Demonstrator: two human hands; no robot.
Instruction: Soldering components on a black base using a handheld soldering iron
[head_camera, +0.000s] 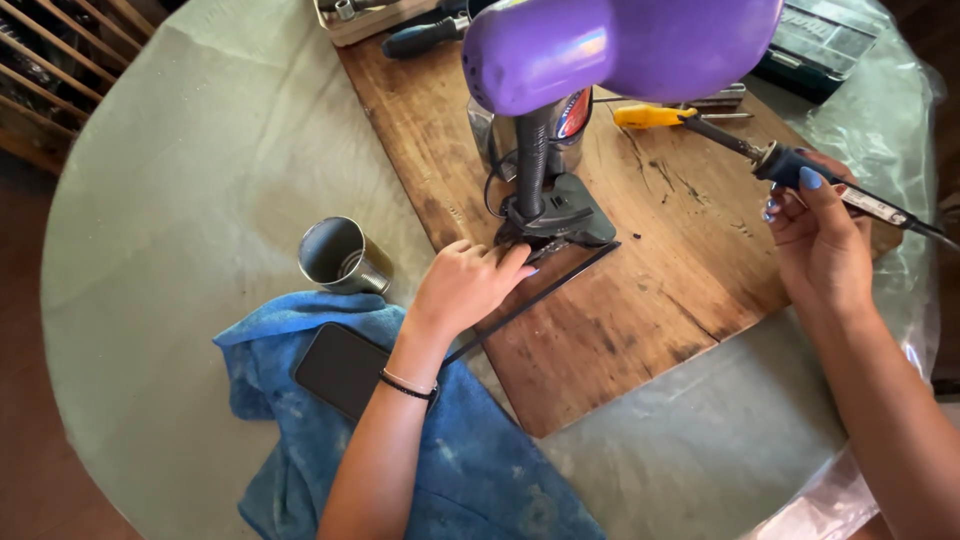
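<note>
At centre frame, the left hand (468, 285) presses curled fingers on a thin black strip (560, 282) beside the lamp base (560, 215). At right, the right hand (815, 235) grips a soldering iron (790, 165), its tip clear of the strip, so joining looks not yet begun.

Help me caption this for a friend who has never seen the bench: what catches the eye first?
The purple lamp head fills the top centre, its black stem rising from a base on the wooden board. The right hand holds a soldering iron over the board's right side. The left hand rests at the lamp's base, above a blue towel bearing a dark phone.
</note>
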